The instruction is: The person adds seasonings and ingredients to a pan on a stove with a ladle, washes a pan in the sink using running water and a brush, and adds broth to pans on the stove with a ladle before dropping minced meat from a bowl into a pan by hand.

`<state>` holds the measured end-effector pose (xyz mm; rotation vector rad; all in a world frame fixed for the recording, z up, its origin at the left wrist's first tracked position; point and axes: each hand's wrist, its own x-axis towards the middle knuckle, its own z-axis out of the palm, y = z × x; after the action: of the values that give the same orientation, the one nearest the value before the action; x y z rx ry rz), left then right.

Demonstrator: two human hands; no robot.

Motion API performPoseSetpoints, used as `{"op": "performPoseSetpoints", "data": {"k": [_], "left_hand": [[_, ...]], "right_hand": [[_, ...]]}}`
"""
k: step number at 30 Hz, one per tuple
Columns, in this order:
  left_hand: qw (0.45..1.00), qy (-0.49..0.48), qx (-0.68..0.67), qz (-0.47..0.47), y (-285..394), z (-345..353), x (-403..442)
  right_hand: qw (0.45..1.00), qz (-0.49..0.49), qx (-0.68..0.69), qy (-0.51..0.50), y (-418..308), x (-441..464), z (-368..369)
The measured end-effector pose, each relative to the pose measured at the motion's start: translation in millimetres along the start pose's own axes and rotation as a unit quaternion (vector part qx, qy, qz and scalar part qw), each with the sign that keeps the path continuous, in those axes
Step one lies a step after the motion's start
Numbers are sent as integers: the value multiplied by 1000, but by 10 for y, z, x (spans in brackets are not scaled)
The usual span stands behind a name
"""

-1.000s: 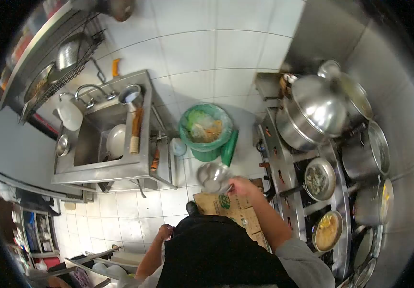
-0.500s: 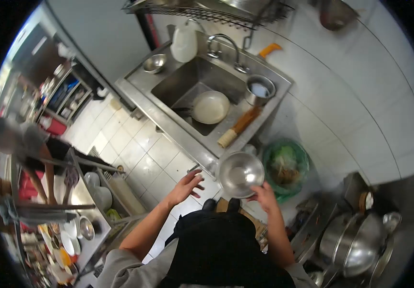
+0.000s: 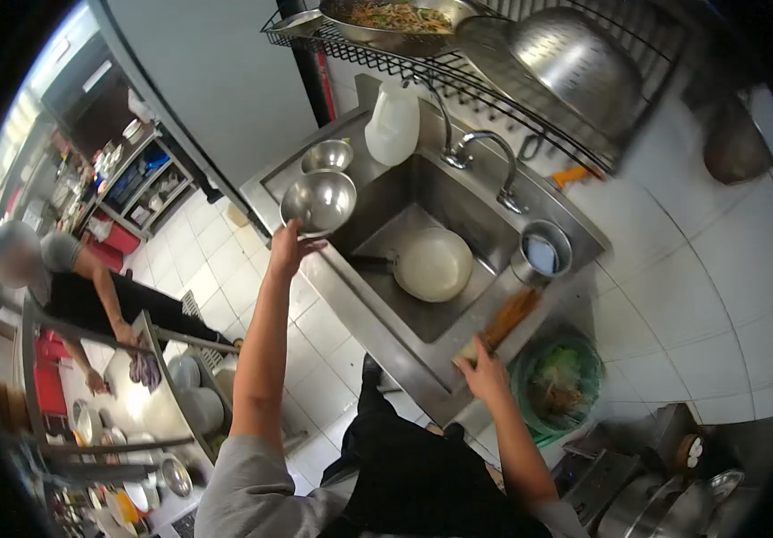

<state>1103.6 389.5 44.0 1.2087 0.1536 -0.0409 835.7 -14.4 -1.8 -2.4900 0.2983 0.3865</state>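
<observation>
My left hand (image 3: 289, 247) reaches forward and holds a shiny metal bowl (image 3: 322, 199) by its near rim, over the counter left of the sink. Just behind it sits a smaller metal bowl (image 3: 327, 156). My right hand (image 3: 485, 371) is closed around the pale handle of a brown-bristled brush (image 3: 509, 321) at the sink's right edge. The bristles point toward a metal pot (image 3: 543, 252) with something whitish-blue inside. In the sink (image 3: 377, 289) lies a pan (image 3: 433, 264) with a light interior and dark handle.
A white plastic jug (image 3: 392, 125) stands behind the sink, near the faucet (image 3: 494, 148). Overhead, a wire rack (image 3: 485, 94) holds a pan of food and a colander (image 3: 574, 61). A green-lined bin (image 3: 558, 390) is at right. Another person (image 3: 73, 278) works at a table on the left.
The metal bowl went from my right hand to my left and moved to the counter left of the sink. My right hand took hold of the brush. The view shifted.
</observation>
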Motion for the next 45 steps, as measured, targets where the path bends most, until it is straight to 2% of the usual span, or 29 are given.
{"op": "performPoseSetpoints", "data": {"k": [4, 7, 8, 9, 10, 12, 13, 14, 16, 17, 19, 21, 23, 24, 26, 27, 28, 29, 30, 31, 32, 33, 34, 36, 37, 39, 42, 44, 45], "left_hand": [[999, 18, -43, 10, -92, -309, 1544], [997, 71, -22, 16, -246, -233, 1834], [997, 73, -8, -15, -554, -315, 1939], [997, 70, 32, -26, -803, -179, 1868], [996, 14, 68, -54, -912, 160, 1628], [977, -159, 140, -37, -1154, 909, 1136], [943, -280, 179, 19, -1382, 1198, 1048], [910, -359, 204, 25, -1437, 1595, 944], [842, -458, 226, 172, -1242, 2435, 824], [827, -466, 215, 231, -1356, 2796, 862], [809, -444, 216, 319, -1561, 3387, 913], [773, -501, 292, 258, -1616, 3588, 1041], [665, -631, 394, 68, -1403, 3512, 1268], [660, -620, 421, -43, -1195, 3298, 1282], [636, -626, 447, -56, -1753, 2686, 1666], [698, -546, 449, -113, -2100, 2244, 1862], [683, -460, 562, 73, -2783, 1705, 2143], [653, -399, 643, 36, -3299, 1130, 2352], [397, -530, 740, 121, -4271, 437, 2793], [507, -422, 739, -136, -2977, 629, 2358], [452, -429, 761, -181, -3483, 196, 2465], [422, -439, 761, -223, -3653, 35, 2596], [390, -449, 759, -264, -3804, -118, 2720], [369, -478, 718, -345, -3296, -4, 2583], [374, -486, 702, -363, -3156, 21, 2538], [401, -494, 678, -369, -2920, 165, 2349], [471, -486, 650, -345, -2692, 339, 2189], [509, -467, 666, -281, -2830, 249, 2234], [523, -454, 680, -239, -2989, 152, 2292]], "right_hand": [[993, 12, -51, 106, 32, 120, 409], [985, 145, -31, 85, -397, 153, 302], [982, 176, -10, 68, -481, 195, 267], [981, 167, -16, 100, -483, 238, 388], [977, 163, -27, 137, -386, 292, 560], [964, 198, -34, 172, -444, 275, 617], [960, 241, -8, 145, -627, 307, 482], [954, 251, 7, 166, -650, 325, 504], [943, 237, 24, 232, -454, 306, 708], [937, 211, 26, 277, -262, 289, 936], [916, 223, 178, 281, -207, 229, 974], [819, 287, 466, 175, -584, 83, 668], [814, 325, 461, 138, -896, -26, 420], [812, 340, 458, 118, -948, -19, 352], [864, 290, 396, 110, -847, 14, 421], [888, 260, 363, 109, -794, 77, 432], [921, 244, 294, 76, -850, 215, 353], [949, 223, 221, 42, -987, 441, 219], [969, 197, 145, 11, -1078, 719, 128], [970, 212, 117, -37, -1112, 1024, 102], [967, 226, 87, -81, -1135, 1339, 99], [961, 240, 56, -125, -1117, 1594, 115], [966, 233, -7, -110, -977, 1847, 218], [965, 216, -121, -88, -608, 2342, 664], [950, 265, -121, -113, -493, 2626, 771], [957, 289, -7, -39, -450, 3022, 913], [986, 164, 4, -41, -233, 3586, 1451], [978, 114, -3, -177, -344, 3655, 1091], [961, 135, -37, -239, -391, 3602, 898]]}}
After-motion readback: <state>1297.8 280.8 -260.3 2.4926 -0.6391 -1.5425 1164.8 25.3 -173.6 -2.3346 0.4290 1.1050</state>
